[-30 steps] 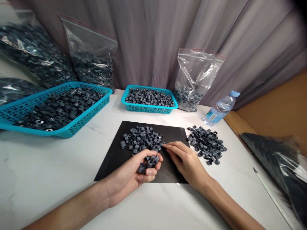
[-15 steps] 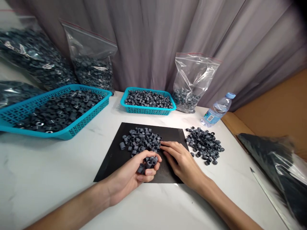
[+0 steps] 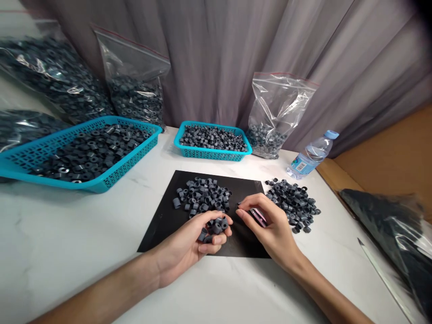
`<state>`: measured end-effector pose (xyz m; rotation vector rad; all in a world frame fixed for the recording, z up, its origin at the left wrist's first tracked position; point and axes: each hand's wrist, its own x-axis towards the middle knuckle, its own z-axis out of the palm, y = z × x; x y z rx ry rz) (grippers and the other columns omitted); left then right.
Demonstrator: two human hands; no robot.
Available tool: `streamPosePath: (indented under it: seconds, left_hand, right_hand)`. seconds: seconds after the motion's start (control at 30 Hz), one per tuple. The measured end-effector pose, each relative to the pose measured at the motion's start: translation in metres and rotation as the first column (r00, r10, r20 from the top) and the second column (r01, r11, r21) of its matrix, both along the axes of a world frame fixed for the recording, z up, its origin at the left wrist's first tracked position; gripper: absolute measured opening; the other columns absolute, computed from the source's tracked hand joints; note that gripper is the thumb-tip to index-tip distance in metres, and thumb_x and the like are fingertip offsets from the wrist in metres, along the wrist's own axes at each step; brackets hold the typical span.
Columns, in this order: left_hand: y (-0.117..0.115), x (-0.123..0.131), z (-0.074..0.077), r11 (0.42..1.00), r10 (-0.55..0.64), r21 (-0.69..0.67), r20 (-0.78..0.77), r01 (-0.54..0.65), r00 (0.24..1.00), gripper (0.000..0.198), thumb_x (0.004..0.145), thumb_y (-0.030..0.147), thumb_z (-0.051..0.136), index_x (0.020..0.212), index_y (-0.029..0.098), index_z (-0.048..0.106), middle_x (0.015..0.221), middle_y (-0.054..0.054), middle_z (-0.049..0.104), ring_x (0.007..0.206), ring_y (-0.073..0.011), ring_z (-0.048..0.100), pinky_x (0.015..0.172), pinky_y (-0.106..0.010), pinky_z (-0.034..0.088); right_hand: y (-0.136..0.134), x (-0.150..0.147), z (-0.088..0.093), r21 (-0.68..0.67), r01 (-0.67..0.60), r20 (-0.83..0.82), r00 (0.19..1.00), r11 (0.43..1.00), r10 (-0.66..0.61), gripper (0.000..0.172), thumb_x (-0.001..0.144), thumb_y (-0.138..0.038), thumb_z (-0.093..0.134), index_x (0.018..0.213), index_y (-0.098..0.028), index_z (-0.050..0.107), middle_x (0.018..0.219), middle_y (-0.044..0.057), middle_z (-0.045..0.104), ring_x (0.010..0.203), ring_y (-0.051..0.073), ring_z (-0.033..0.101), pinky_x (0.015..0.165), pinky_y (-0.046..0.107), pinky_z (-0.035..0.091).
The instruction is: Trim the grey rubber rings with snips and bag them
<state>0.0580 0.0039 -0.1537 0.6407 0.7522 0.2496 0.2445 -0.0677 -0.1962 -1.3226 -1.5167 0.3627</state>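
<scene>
Over the near part of the black mat (image 3: pixel 162 222), the left hand (image 3: pixel 187 245) has its fingers curled around several grey rings (image 3: pixel 218 228), with a ring heap (image 3: pixel 206 194) on the mat's far half. Over the mat's right side, the right hand's (image 3: pixel 275 222) thumb and forefinger tips nearly meet, but I cannot tell whether they pinch a ring.

We see grey curtain (image 3: pixel 209 58) across back, hanging in long folds, faintly mauve. In front, we have 1 white table (image 3: pixel 54 243), marble-patterned, thin grey veins, slight sheen. At right, we find brown cardboard (image 3: pixel 388 148) rising below curtain. We note pale light, curtain darker toward far upper right.
</scene>
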Motion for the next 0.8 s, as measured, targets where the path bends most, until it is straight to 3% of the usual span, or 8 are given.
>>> streamPosePath:
  seconds: [0.13,0.47,0.63,0.8]
  left_hand:
    - [-0.002,0.001,0.006,1.000,0.012,-0.001,-0.044,-0.012,0.999,0.027,0.099,0.026,0.049,0.084,0.009,0.064,0.064,0.002,0.051,0.046,-0.0027,0.027,0.044,-0.013,0.024]
    - [-0.002,0.001,0.002,0.999,-0.033,0.033,-0.026,0.034,0.999,0.024,0.097,0.029,0.053,0.084,0.013,0.064,0.065,0.002,0.055,0.046,-0.0036,0.029,0.049,-0.016,0.029]
    - [-0.002,0.000,0.001,0.996,-0.035,0.085,0.005,0.034,0.999,0.020,0.097,0.028,0.053,0.090,0.015,0.066,0.072,0.000,0.062,0.052,-0.0054,0.039,0.052,-0.017,0.030]
    - [-0.002,0.000,0.003,0.987,-0.078,0.144,0.014,0.075,0.997,0.023,0.099,0.029,0.049,0.088,0.017,0.065,0.071,0.001,0.063,0.051,-0.0061,0.036,0.054,-0.018,0.034]
  right_hand:
    - [-0.007,-0.005,0.001,-0.048,-0.068,-0.126,0.990,0.997,0.061,0.009,0.096,-0.024,0.065,0.104,-0.023,0.062,0.097,0.003,0.064,0.090,0.017,0.063,0.081,0.030,0.053]
    - [-0.008,-0.008,0.005,-0.056,-0.139,-0.162,0.978,0.989,0.129,0.011,0.095,-0.027,0.067,0.105,-0.023,0.064,0.099,0.004,0.064,0.091,0.018,0.063,0.081,0.031,0.056]
    - [-0.010,-0.007,0.007,-0.041,-0.166,-0.187,0.970,0.985,0.156,0.013,0.094,-0.021,0.067,0.107,-0.025,0.064,0.103,0.004,0.063,0.099,0.018,0.062,0.087,0.032,0.054]
    - [-0.012,-0.007,0.009,-0.022,-0.180,-0.184,0.968,0.983,0.173,0.015,0.094,-0.018,0.066,0.107,-0.025,0.064,0.101,0.004,0.061,0.098,0.018,0.061,0.087,0.032,0.053]
